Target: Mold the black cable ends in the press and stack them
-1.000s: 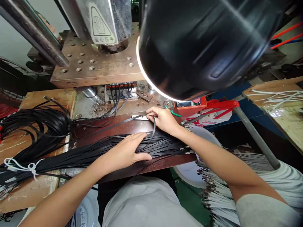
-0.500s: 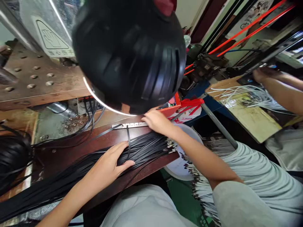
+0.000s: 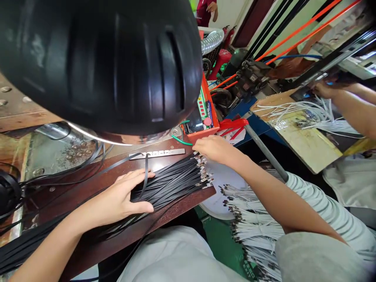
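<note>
A thick bundle of flat black cables [image 3: 173, 180] with metal connector ends [image 3: 204, 172] lies across the dark red bench. My left hand [image 3: 123, 196] rests over the bundle, thumb and fingers spread. One cable strap [image 3: 145, 176] loops down past its fingertips from a slotted white metal strip [image 3: 164, 152]. At the bundle's far end, beside the connectors, is my right hand [image 3: 216, 149]. Its fingertips are pressed together; whatever they hold is hidden. A green wire [image 3: 180, 140] ends just left of these fingertips.
A big black lamp-like shade [image 3: 117, 70] hangs over the bench. An orange box [image 3: 213, 113] stands behind my right hand. Below right are a white basin [image 3: 219, 199] and bundles of white cables [image 3: 252, 219]. At far right, a co-worker's hands handle white cables [image 3: 317, 113].
My right hand has moved away from the slotted strip, towards the connector ends. My left hand stays spread over the bundle. The view has shifted, with the black shade now further left.
</note>
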A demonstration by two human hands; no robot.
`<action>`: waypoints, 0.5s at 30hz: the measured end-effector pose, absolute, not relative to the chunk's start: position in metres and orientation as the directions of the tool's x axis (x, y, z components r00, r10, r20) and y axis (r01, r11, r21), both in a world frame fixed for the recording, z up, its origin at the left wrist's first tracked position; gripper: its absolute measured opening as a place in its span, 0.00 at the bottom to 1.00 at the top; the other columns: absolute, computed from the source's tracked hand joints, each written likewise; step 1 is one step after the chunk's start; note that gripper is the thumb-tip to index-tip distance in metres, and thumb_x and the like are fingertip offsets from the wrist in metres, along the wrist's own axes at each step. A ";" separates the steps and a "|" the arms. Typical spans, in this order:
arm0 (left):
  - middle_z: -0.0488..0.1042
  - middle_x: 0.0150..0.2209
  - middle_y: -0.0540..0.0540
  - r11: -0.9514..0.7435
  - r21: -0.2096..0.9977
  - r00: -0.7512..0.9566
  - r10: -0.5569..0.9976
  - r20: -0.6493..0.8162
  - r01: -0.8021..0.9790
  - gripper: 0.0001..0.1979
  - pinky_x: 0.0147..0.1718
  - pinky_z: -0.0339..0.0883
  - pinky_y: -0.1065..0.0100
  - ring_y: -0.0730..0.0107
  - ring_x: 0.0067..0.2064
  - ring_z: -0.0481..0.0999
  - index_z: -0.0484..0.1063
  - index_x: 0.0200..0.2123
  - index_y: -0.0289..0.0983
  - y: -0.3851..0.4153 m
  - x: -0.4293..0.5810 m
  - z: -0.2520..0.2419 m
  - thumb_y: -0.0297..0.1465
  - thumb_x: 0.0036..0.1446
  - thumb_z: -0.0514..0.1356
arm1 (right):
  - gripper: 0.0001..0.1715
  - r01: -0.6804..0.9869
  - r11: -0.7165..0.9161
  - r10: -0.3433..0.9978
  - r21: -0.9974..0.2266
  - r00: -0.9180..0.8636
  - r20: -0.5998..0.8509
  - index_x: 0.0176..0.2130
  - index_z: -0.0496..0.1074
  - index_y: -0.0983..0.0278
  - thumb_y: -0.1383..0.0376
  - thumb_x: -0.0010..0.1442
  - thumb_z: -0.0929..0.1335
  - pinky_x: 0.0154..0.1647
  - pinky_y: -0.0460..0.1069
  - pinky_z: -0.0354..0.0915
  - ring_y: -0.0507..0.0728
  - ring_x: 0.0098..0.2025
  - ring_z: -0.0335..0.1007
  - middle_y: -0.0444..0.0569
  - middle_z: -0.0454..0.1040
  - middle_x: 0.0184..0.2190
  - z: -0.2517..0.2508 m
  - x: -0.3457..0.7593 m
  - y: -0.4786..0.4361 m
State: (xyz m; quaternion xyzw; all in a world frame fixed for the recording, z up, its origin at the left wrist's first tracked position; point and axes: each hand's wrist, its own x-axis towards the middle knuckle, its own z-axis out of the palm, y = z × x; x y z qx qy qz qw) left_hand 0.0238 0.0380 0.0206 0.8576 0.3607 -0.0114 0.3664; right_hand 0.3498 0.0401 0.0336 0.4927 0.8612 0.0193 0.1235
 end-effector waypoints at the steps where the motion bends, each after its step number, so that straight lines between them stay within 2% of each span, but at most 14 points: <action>1: 0.58 0.61 0.46 -0.463 0.619 0.731 0.620 -0.285 0.634 0.34 0.58 0.56 0.54 0.55 0.62 0.56 0.58 0.59 0.47 0.039 0.020 0.022 0.50 0.50 0.60 | 0.11 0.864 0.483 0.874 0.144 -0.468 -0.131 0.37 0.71 0.65 0.74 0.59 0.61 0.33 0.48 0.56 0.56 0.37 0.69 0.50 0.73 0.35 0.035 0.347 0.043; 3: 0.57 0.62 0.46 -0.449 0.614 0.713 0.640 -0.286 0.649 0.35 0.59 0.55 0.53 0.54 0.62 0.55 0.57 0.59 0.47 0.039 0.011 0.026 0.50 0.50 0.60 | 0.11 0.915 0.403 0.913 0.014 -0.402 0.070 0.37 0.70 0.66 0.73 0.59 0.60 0.34 0.48 0.59 0.56 0.38 0.69 0.51 0.72 0.37 0.035 0.338 0.048; 5: 0.54 0.63 0.48 -0.442 0.615 0.709 0.642 -0.292 0.653 0.36 0.60 0.55 0.54 0.55 0.63 0.55 0.55 0.60 0.49 0.038 0.002 0.032 0.49 0.49 0.61 | 0.10 0.899 0.346 0.925 -0.267 -0.280 0.256 0.37 0.69 0.67 0.74 0.57 0.60 0.35 0.47 0.62 0.54 0.36 0.70 0.51 0.72 0.37 0.027 0.321 0.053; 7: 0.53 0.63 0.50 -0.431 0.640 0.722 0.624 -0.298 0.636 0.38 0.60 0.54 0.56 0.57 0.63 0.55 0.53 0.61 0.50 0.035 -0.008 0.040 0.49 0.49 0.62 | 0.09 0.755 0.321 0.937 -0.572 -0.165 0.308 0.36 0.67 0.66 0.74 0.54 0.62 0.35 0.45 0.64 0.51 0.33 0.71 0.48 0.73 0.34 0.014 0.299 0.057; 9: 0.55 0.62 0.51 -0.406 0.674 0.730 0.615 -0.298 0.617 0.38 0.61 0.54 0.58 0.58 0.62 0.56 0.53 0.61 0.50 0.032 -0.016 0.050 0.48 0.48 0.62 | 0.09 0.588 0.309 0.949 -0.748 -0.140 0.282 0.36 0.67 0.65 0.73 0.53 0.63 0.35 0.44 0.65 0.51 0.32 0.73 0.45 0.74 0.31 0.000 0.277 0.060; 12: 0.59 0.60 0.53 -0.352 0.692 0.694 0.655 -0.299 0.631 0.36 0.60 0.56 0.60 0.59 0.61 0.59 0.56 0.59 0.51 0.024 -0.030 0.063 0.48 0.48 0.63 | 0.09 0.509 0.307 0.952 -0.804 -0.165 0.259 0.39 0.68 0.65 0.70 0.54 0.65 0.38 0.45 0.66 0.52 0.35 0.74 0.45 0.76 0.31 -0.016 0.256 0.064; 15: 0.64 0.57 0.56 -0.327 0.681 0.628 0.737 -0.250 0.655 0.29 0.57 0.59 0.63 0.63 0.57 0.64 0.59 0.56 0.54 0.014 -0.052 0.070 0.46 0.51 0.61 | 0.09 0.592 0.326 0.945 -0.737 -0.215 0.246 0.39 0.70 0.64 0.69 0.55 0.66 0.38 0.44 0.65 0.52 0.36 0.74 0.45 0.77 0.33 -0.020 0.252 0.065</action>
